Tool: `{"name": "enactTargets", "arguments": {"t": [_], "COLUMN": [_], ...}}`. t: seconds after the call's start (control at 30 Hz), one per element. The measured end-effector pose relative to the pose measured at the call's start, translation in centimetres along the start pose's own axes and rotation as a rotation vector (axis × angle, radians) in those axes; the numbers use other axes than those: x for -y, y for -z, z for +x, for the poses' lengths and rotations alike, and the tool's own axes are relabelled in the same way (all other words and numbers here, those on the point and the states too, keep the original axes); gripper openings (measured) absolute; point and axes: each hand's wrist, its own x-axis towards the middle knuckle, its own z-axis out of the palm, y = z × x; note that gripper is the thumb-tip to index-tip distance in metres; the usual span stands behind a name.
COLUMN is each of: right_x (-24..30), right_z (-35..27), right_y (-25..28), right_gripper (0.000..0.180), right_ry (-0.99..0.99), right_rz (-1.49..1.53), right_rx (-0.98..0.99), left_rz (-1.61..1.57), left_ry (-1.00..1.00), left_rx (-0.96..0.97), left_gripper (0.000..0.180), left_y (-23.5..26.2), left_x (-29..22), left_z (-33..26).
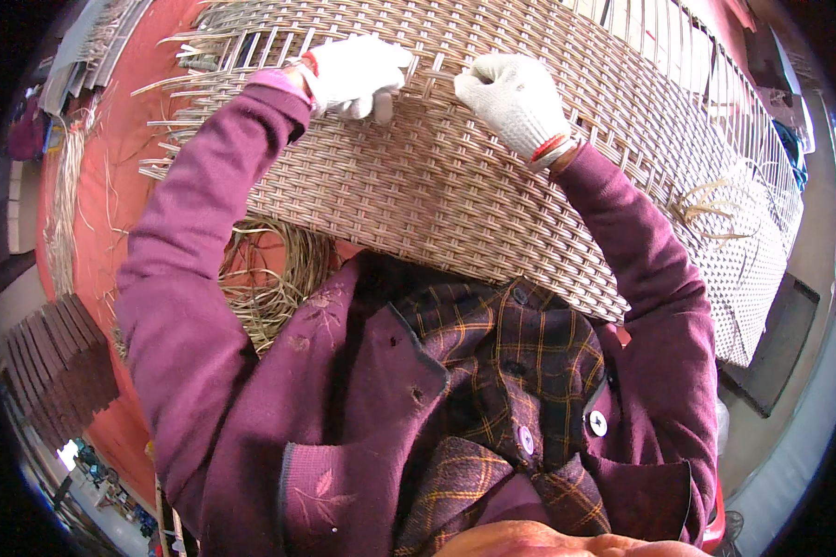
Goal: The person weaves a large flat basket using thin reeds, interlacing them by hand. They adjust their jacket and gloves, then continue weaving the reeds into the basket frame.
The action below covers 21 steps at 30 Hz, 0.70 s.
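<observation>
A large panel of woven brown-beige wicker [418,158] slants across in front of me, with my two gloved hands at its upper part. My left hand [355,76], in a white knit glove, bends its fingertips together against the weave; whatever they pinch is too small to make out. Facing it across a short gap, my right hand [522,100] is curled with thumb and forefinger drawn together at the weave, and its grip hides what is inside. Between the hands, a few light upright strands [427,76] stand out from the woven rows.
Loose strand ends [172,121] stick out along the panel's left edge. A coil of wicker strands [279,278] lies below my left forearm, on a red-orange surface [97,213]. Bare upright rods [687,56] rise at the upper right. A dark mat [780,343] lies on the floor at right.
</observation>
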Motion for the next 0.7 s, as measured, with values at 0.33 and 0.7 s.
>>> {"name": "enactTargets", "arguments": {"t": [0.33, 0.7], "right_x": [0.9, 4.8], "right_z": [2.3, 5.3], "right_y": [-2.8, -4.0], "right_gripper": [0.036, 0.03], "right_ry": [0.108, 0.34], "right_rz": [-0.266, 0.379], "right_rx": [-0.009, -0.09], "left_rz": [0.782, 0.082], "left_ry": [-0.278, -0.513], "left_rx": [0.062, -0.202], "left_gripper": [0.034, 0.026], "left_y": [0.7, 6.6], "left_x": [-0.5, 3.3], "left_z": [3.1, -4.3]}}
